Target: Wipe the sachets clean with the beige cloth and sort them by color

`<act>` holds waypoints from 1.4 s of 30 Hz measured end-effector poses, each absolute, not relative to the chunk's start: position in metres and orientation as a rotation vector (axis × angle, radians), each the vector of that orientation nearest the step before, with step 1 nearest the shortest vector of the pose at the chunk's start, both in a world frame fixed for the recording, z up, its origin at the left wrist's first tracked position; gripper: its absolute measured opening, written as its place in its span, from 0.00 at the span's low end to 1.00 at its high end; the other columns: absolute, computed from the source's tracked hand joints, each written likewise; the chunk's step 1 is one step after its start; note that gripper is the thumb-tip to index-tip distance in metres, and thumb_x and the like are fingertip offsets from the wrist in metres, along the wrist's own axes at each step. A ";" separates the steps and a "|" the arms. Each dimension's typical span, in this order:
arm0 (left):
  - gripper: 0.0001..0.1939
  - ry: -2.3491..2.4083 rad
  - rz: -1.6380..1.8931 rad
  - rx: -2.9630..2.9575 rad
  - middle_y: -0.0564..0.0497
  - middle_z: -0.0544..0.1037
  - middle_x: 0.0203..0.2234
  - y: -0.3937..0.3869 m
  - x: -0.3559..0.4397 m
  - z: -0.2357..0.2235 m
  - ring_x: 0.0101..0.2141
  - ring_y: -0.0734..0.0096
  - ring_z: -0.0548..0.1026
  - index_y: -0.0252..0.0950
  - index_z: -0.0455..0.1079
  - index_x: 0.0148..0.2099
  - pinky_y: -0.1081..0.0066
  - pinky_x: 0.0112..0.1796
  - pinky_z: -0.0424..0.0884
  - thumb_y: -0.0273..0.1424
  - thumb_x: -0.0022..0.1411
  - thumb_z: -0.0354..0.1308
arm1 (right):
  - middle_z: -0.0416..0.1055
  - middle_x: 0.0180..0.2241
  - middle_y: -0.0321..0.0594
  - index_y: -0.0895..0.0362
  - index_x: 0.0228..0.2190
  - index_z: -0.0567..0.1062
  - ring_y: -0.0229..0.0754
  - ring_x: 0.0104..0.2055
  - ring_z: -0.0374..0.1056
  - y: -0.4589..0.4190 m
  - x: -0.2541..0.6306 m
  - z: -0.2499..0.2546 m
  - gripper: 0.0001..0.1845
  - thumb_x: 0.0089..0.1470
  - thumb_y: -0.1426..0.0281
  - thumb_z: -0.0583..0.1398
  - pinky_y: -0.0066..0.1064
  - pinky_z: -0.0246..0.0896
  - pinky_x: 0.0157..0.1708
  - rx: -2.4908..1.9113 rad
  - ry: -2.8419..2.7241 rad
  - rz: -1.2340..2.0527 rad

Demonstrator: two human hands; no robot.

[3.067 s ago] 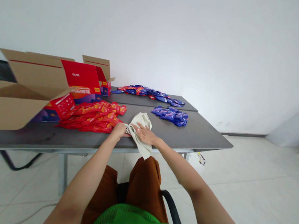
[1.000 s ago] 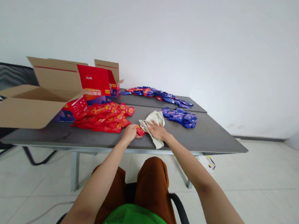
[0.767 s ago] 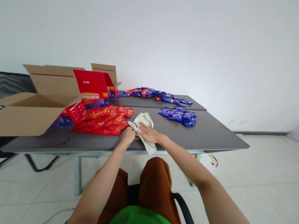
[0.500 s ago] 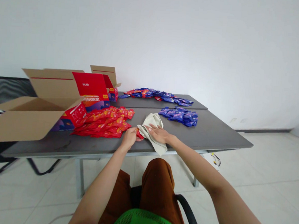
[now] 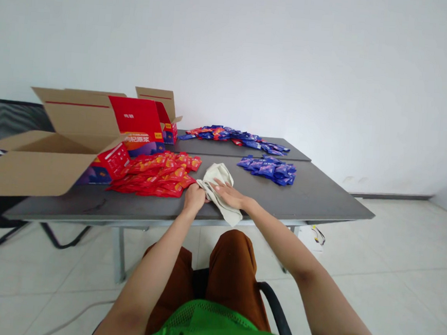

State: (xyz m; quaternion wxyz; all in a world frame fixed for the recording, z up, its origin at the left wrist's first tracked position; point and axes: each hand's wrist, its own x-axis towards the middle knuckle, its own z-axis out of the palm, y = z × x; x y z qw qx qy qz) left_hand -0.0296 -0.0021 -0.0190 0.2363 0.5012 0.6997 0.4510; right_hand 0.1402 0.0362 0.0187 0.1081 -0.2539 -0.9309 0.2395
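On the near part of the dark table lies a crumpled off-white cloth. My right hand rests flat on it with the fingers stretched out. Against the cloth's left edge, my left hand is closed on a red sachet, which the cloth and fingers now largely hide. Just left of that hand is a heap of red sachets. A pile of blue sachets lies beyond my right hand.
An open cardboard carton takes up the table's left end, its flaps spread out. Behind it stand a red printed box and another open box. Mixed blue and red sachets line the back. A black chair stands left.
The cloth and my right hand have slid left, up to my left hand. The red sachet that showed at my left fingers is now covered. The whole view has shifted slightly.
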 end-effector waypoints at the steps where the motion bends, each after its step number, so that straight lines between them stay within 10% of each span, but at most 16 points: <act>1: 0.17 1.908 1.240 1.379 0.43 0.82 0.35 -0.002 -0.030 -0.019 0.32 0.64 0.80 0.35 0.76 0.45 0.72 0.33 0.73 0.28 0.58 0.49 | 0.43 0.69 0.34 0.49 0.67 0.46 0.46 0.71 0.30 0.035 0.148 0.019 0.37 0.64 0.48 0.29 0.50 0.24 0.67 -0.743 -2.746 0.711; 27: 0.11 1.732 1.303 1.197 0.44 0.80 0.26 0.003 -0.026 -0.017 0.26 0.68 0.80 0.32 0.71 0.38 0.75 0.27 0.73 0.31 0.64 0.49 | 0.53 0.66 0.42 0.53 0.63 0.60 0.44 0.70 0.38 0.054 0.161 0.005 0.29 0.67 0.55 0.43 0.49 0.33 0.66 -0.994 -2.736 0.323; 34: 0.12 1.750 1.283 1.228 0.42 0.80 0.24 0.007 -0.030 -0.020 0.25 0.65 0.79 0.32 0.71 0.35 0.74 0.26 0.73 0.32 0.65 0.48 | 0.75 0.47 0.52 0.62 0.52 0.71 0.54 0.50 0.72 0.069 0.153 0.005 0.46 0.61 0.42 0.33 0.49 0.63 0.53 -1.159 -1.879 1.008; 42: 0.16 1.916 1.336 1.404 0.46 0.80 0.26 -0.012 -0.024 -0.007 0.28 0.66 0.78 0.35 0.74 0.32 0.74 0.27 0.68 0.35 0.64 0.48 | 0.71 0.52 0.55 0.62 0.61 0.60 0.53 0.51 0.71 0.052 0.156 0.024 0.52 0.55 0.37 0.31 0.49 0.64 0.53 -0.956 -1.326 1.410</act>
